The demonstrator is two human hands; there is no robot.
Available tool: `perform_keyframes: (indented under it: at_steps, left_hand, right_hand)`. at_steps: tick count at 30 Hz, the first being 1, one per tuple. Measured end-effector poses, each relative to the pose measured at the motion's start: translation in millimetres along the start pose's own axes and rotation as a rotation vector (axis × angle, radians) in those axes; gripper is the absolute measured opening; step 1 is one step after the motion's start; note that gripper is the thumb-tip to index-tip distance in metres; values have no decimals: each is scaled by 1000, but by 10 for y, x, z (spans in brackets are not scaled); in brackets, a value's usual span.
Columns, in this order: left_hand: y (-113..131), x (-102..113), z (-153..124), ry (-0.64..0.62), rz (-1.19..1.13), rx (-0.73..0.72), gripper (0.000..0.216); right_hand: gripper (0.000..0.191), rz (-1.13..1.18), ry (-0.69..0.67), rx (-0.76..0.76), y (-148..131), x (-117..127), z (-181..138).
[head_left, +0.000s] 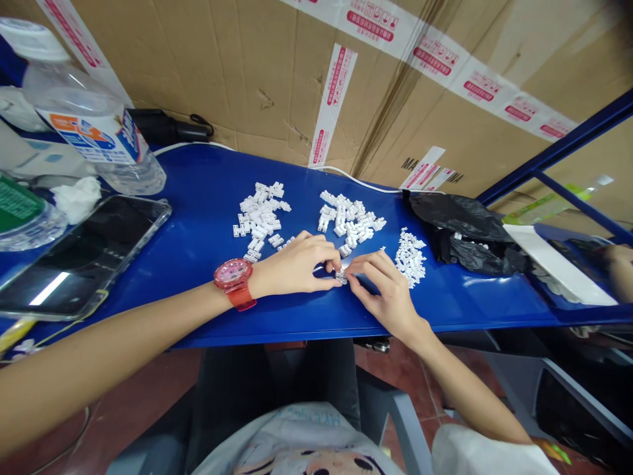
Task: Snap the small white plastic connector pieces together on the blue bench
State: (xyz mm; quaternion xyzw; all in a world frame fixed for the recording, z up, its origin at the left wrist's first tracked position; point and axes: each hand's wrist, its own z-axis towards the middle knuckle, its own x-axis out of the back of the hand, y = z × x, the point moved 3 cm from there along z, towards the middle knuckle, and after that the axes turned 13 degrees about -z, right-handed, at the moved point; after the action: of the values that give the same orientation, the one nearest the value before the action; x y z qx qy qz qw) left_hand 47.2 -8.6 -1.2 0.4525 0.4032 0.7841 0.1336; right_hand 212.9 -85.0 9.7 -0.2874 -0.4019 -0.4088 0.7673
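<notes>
The left hand (pixel 297 265), pink wristwatch (pixel 233 277) at its wrist, and the right hand (pixel 383 293) meet above the blue table (pixel 208 290). Fingertips of both are closed in a pinch on a small white plastic part (pixel 341 274) — held just over the tabletop. Nearby lie a left heap of white parts (pixel 260 218), a middle heap (pixel 349 221) and a finer right heap (pixel 409 257) — the last beside a black plastic bag (pixel 459 231).

Bright, even indoor light leaves only soft shadows on the blue surface (pixel 208 198) (a white streak of glare crosses the phone screen (pixel 49 288)), while wide-angle distortion bends the cardboard boxes (pixel 237 66) near the frame's edges.
</notes>
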Motion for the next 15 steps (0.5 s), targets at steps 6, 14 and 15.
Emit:
perform_keyframes:
  at_steps: [6,14,15]
  left_hand:
    - [2,8,-2,2,-1,4,13]
    - [-1,23,-16,10,42,-8,34]
    - [3,27,-18,25,48,-11,35]
  right_hand:
    - [13,29,-22,56,-35,-9,10]
    - [19,-127,-51,-92,340,132,11]
    - [20,-210,-36,-147,446,146,8]
